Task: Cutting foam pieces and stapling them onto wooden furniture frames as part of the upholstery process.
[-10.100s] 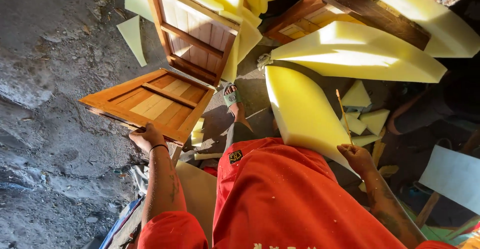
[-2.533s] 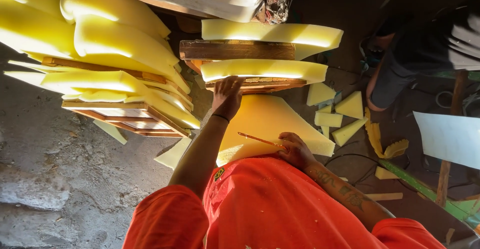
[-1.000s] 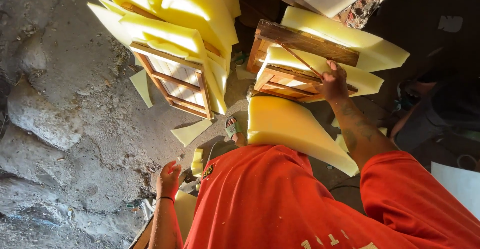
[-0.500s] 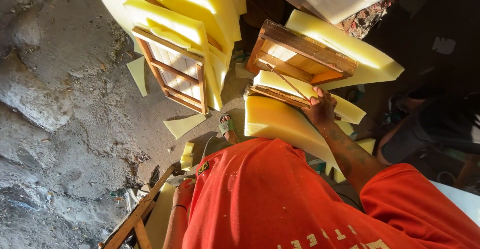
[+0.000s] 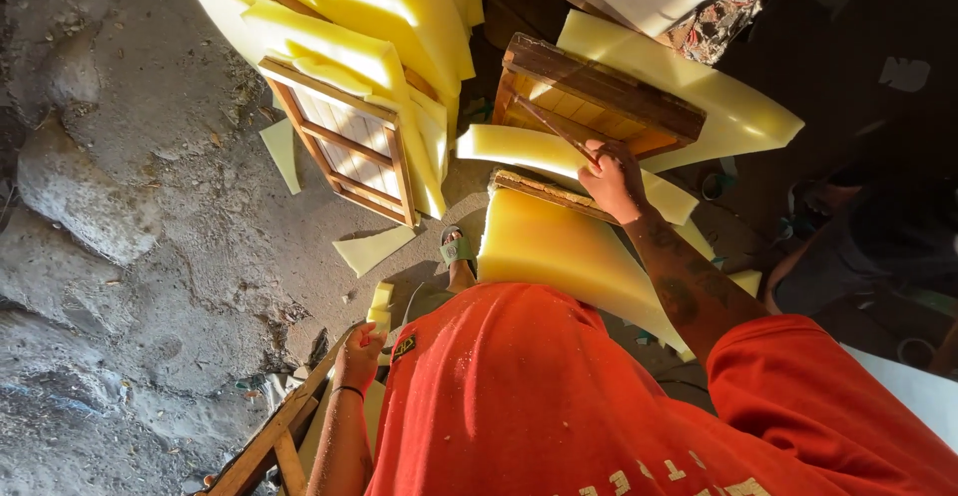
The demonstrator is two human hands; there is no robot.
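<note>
My right hand (image 5: pixel 611 179) is stretched forward, shut on a thin stick (image 5: pixel 557 129). The stick lies across a dark wooden frame (image 5: pixel 599 87) that rests on a sheet of yellow foam (image 5: pixel 733 107). Just below the hand, another wooden frame edge (image 5: pixel 544 192) sits on a thick yellow foam block (image 5: pixel 559 251). My left hand (image 5: pixel 357 354), with a thin band at the wrist, grips the top of a wooden frame (image 5: pixel 274 436) at the lower left. My red shirt (image 5: pixel 559 396) fills the bottom of the view.
A slatted wooden frame (image 5: pixel 349 152) leans under a heap of yellow foam sheets (image 5: pixel 369 17) at the top left. Foam offcuts (image 5: pixel 371 249) lie on the rough grey ground (image 5: pixel 110 217). My sandalled foot (image 5: pixel 457 248) shows ahead. Another person sits in shadow (image 5: pixel 868 247) at the right.
My right hand has stayed on the frames with the stick while the view shifted. My left hand has risen from beside my waist and taken hold of the wooden frame at the lower left.
</note>
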